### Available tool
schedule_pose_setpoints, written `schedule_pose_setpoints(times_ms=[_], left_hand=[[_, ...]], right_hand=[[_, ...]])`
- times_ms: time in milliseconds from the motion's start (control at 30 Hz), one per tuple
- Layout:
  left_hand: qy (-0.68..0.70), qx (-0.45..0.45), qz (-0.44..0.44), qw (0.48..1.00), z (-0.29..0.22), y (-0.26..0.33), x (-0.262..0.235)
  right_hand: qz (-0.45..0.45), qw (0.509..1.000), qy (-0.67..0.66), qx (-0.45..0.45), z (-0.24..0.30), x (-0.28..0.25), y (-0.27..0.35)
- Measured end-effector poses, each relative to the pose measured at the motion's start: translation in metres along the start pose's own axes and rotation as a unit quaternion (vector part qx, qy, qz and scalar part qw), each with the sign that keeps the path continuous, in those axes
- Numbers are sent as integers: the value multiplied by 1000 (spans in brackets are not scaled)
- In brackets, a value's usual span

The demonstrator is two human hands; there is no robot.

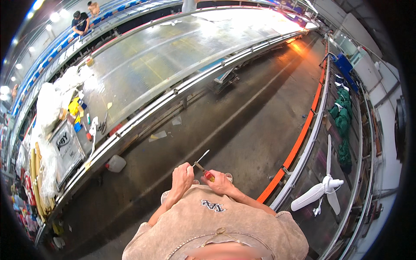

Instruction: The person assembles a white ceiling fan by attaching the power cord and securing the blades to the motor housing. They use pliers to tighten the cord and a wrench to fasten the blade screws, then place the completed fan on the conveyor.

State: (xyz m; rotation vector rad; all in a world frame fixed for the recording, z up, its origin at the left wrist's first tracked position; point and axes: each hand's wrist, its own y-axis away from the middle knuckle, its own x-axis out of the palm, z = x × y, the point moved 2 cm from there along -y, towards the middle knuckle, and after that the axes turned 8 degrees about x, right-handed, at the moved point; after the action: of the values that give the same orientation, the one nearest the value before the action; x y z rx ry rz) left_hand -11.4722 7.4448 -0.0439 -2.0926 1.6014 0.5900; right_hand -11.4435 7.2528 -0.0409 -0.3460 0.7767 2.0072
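Note:
In front of my chest, over the floor, both hands are close together. My left hand (183, 177) is closed around a thin pale stick-like piece (202, 157), which points up and to the right; its kind is too small to tell. My right hand (220, 184) grips a hand tool with a red and yellow handle (209, 176). Its short, narrow brownish shaft or blade (199, 166) reaches toward the stick, close to my left fingers. Whether the tool touches the stick, I cannot tell.
A long metal-railed table (143, 65) runs along the left, bearing scissors (102, 126) and plastic bags (47, 106). A whitish jug (116, 164) stands on the floor below. To the right are an orange rail strip (299, 147), a white fan (323, 188) and green cloth (342, 108). One person (80, 22) works far left.

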Motion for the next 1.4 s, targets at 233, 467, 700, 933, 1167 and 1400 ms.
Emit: schedule_pose_setpoints(times_ms=[233, 467, 700, 933, 1167, 1400], left_hand=[[-36, -3, -22, 999, -5, -2, 7], [-67, -43, 41, 996, 8, 6, 16], [-66, -39, 12, 997, 18, 6, 20], [-56, -8, -1, 998, 24, 6, 25], [-44, 55, -68, 995, 31, 11, 30], [-71, 84, -25, 994, 24, 11, 28]], right_hand=[[11, 999, 29, 13, -11, 3, -3], [29, 999, 25, 33, -28, 14, -2], [76, 993, -2, 85, -34, 20, -5], [89, 995, -35, 18, -55, 29, -13], [113, 993, -25, 4, -63, 32, -16], [145, 986, -66, 41, -57, 23, -9]])
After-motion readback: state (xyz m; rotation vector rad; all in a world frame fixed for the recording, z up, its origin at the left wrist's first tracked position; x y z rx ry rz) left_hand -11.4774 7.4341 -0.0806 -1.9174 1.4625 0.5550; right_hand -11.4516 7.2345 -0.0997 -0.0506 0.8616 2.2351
